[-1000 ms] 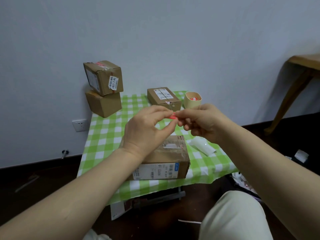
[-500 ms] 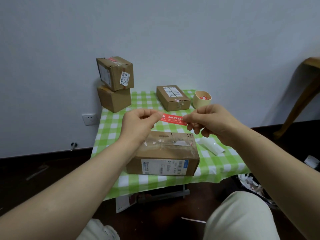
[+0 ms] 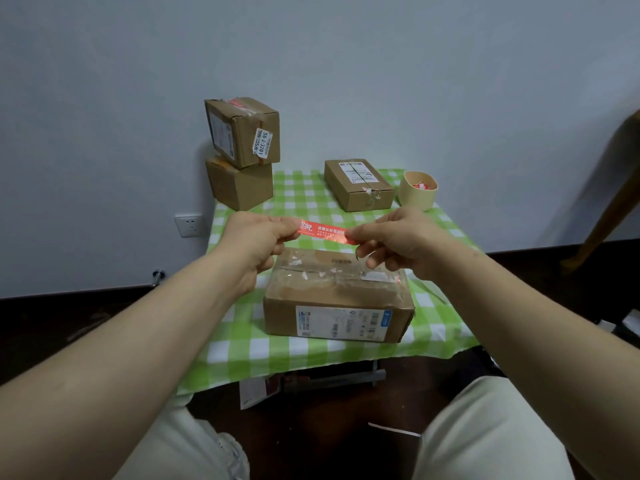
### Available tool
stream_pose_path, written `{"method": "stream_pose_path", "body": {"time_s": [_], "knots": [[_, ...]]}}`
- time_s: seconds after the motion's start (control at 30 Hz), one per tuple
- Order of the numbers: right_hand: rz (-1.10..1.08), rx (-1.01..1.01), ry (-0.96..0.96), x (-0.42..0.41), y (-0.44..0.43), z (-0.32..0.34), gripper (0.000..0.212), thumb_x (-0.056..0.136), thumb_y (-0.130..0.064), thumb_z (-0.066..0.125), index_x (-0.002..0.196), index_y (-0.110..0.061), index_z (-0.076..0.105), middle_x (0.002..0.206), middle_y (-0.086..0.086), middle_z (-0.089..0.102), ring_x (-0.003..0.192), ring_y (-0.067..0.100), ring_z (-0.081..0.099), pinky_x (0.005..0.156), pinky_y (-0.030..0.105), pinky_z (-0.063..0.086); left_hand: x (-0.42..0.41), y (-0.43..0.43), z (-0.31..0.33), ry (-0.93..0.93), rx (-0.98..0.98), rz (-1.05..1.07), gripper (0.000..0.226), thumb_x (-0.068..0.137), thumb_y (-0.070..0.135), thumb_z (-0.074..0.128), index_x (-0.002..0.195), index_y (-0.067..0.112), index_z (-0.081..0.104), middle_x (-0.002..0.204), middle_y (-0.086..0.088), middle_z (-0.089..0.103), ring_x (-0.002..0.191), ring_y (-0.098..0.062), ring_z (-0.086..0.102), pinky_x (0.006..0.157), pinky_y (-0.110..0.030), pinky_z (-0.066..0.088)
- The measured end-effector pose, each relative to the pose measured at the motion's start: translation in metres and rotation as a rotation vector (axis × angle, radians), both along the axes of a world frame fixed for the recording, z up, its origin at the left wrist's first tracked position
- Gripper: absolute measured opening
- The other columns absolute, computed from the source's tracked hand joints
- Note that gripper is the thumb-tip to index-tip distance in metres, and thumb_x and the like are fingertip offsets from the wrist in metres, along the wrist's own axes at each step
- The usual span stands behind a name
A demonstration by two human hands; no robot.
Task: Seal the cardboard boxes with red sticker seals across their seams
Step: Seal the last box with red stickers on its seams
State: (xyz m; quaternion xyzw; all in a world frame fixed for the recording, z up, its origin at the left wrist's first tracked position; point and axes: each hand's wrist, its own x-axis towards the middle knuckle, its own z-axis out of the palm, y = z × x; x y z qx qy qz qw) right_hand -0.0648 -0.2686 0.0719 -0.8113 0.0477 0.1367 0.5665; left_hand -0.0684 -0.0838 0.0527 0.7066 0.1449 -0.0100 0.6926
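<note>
A red sticker seal point(image 3: 327, 231) with white print is stretched flat between my hands. My left hand point(image 3: 258, 242) pinches its left end and my right hand point(image 3: 398, 242) pinches its right end. It hangs just above the far top edge of a brown cardboard box point(image 3: 337, 296) lying on the near part of the green checked table point(image 3: 242, 348). That box has a taped seam along its top and a white label on its front. Whether the seal touches the box I cannot tell.
A flat box point(image 3: 358, 183) lies at the back of the table beside a beige cup point(image 3: 417, 190) holding red stickers. Two stacked boxes point(image 3: 240, 152) stand at the back left. A wooden table leg point(image 3: 609, 199) is at the right, a wall socket point(image 3: 188, 225) at the left.
My hands drew apart, pulling the folded red seal out to its full length, and lowered it closer to the near box's top.
</note>
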Motion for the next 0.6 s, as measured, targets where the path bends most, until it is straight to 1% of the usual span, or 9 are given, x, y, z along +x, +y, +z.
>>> {"method": "stream_pose_path", "body": {"time_s": [0.07, 0.13, 0.17, 0.27, 0.33, 0.4, 0.47, 0.53, 0.6], "knots": [[-0.007, -0.035, -0.015, 0.003, 0.005, -0.004, 0.013, 0.079, -0.013, 0.074, 0.076, -0.001, 0.069, 0.061, 0.009, 0.067, 0.038, 0.012, 0.057, 0.037, 0.018, 0.032, 0.002, 0.003, -0.005, 0.012, 0.032, 0.003, 0.007, 0.084, 0.01, 0.066, 0.078, 0.006, 0.065, 0.069, -0.004, 0.061, 0.038, -0.003, 0.036, 0.032, -0.01, 0.019], [-0.021, -0.026, -0.038, 0.007, 0.009, -0.01, 0.013, 0.078, -0.011, 0.074, 0.073, -0.001, 0.068, 0.063, 0.012, 0.068, 0.04, 0.012, 0.06, 0.035, 0.016, 0.035, 0.004, 0.005, -0.012, 0.013, 0.071, 0.007, 0.009, 0.084, 0.009, 0.067, 0.076, 0.006, 0.064, 0.068, -0.004, 0.061, 0.032, -0.001, 0.039, 0.032, -0.011, 0.02], [-0.035, -0.019, -0.052, 0.009, 0.011, -0.013, 0.014, 0.078, -0.01, 0.075, 0.071, -0.001, 0.067, 0.064, 0.012, 0.068, 0.04, 0.012, 0.061, 0.035, 0.015, 0.036, 0.005, 0.005, -0.015, 0.012, 0.094, 0.008, 0.01, 0.083, 0.009, 0.067, 0.075, 0.007, 0.064, 0.068, -0.004, 0.061, 0.033, -0.001, 0.039, 0.033, -0.012, 0.02], [-0.096, 0.036, -0.07, 0.014, 0.015, -0.023, 0.015, 0.077, -0.01, 0.075, 0.071, 0.0, 0.066, 0.065, 0.013, 0.068, 0.042, 0.012, 0.062, 0.035, 0.016, 0.039, 0.011, 0.007, -0.025, 0.018, 0.129, 0.017, 0.012, 0.083, 0.01, 0.068, 0.071, 0.009, 0.064, 0.067, -0.003, 0.061, 0.044, -0.007, 0.037, 0.035, -0.014, 0.021], [-0.104, 0.051, -0.039, 0.016, 0.016, -0.027, 0.016, 0.077, -0.015, 0.076, 0.072, -0.002, 0.068, 0.059, 0.009, 0.067, 0.04, 0.012, 0.059, 0.035, 0.016, 0.035, 0.013, 0.008, -0.028, 0.027, 0.136, 0.015, 0.01, 0.083, 0.011, 0.068, 0.074, 0.009, 0.065, 0.067, -0.003, 0.062, 0.04, -0.005, 0.038, 0.035, -0.014, 0.021], [-0.092, 0.021, 0.01, 0.016, 0.016, -0.028, 0.02, 0.078, -0.019, 0.076, 0.071, -0.002, 0.068, 0.05, 0.003, 0.063, 0.035, 0.01, 0.052, 0.035, 0.017, 0.03, 0.015, 0.009, -0.03, 0.033, 0.148, 0.008, 0.009, 0.083, 0.011, 0.068, 0.074, 0.008, 0.066, 0.065, -0.002, 0.061, 0.033, -0.001, 0.04, 0.036, -0.016, 0.021], [-0.074, -0.021, 0.047, 0.017, 0.018, -0.032, 0.022, 0.077, -0.021, 0.076, 0.067, -0.004, 0.066, 0.044, -0.001, 0.058, 0.032, 0.008, 0.047, 0.036, 0.018, 0.028, 0.016, 0.012, -0.033, 0.046, 0.173, 0.009, 0.009, 0.082, 0.011, 0.068, 0.074, 0.007, 0.067, 0.066, -0.003, 0.061, 0.038, -0.005, 0.039, 0.036, -0.017, 0.022], [-0.068, -0.064, 0.059, 0.018, 0.02, -0.035, 0.024, 0.076, -0.021, 0.077, 0.063, -0.006, 0.064, 0.04, -0.003, 0.056, 0.03, 0.008, 0.044, 0.035, 0.017, 0.027, 0.018, 0.014, -0.038, 0.056, 0.195, 0.021, 0.01, 0.081, 0.013, 0.069, 0.08, 0.003, 0.068, 0.07, -0.008, 0.059, 0.046, -0.011, 0.035, 0.035, -0.015, 0.021], [-0.065, -0.107, 0.052, 0.019, 0.023, -0.037, 0.026, 0.075, -0.021, 0.078, 0.059, -0.007, 0.063, 0.042, -0.001, 0.056, 0.03, 0.009, 0.043, 0.033, 0.015, 0.028, 0.02, 0.016, -0.042, 0.055, 0.221, 0.028, 0.017, 0.079, 0.015, 0.071, 0.084, -0.001, 0.069, 0.075, -0.012, 0.056, 0.049, -0.014, 0.033, 0.035, -0.014, 0.021]]}}
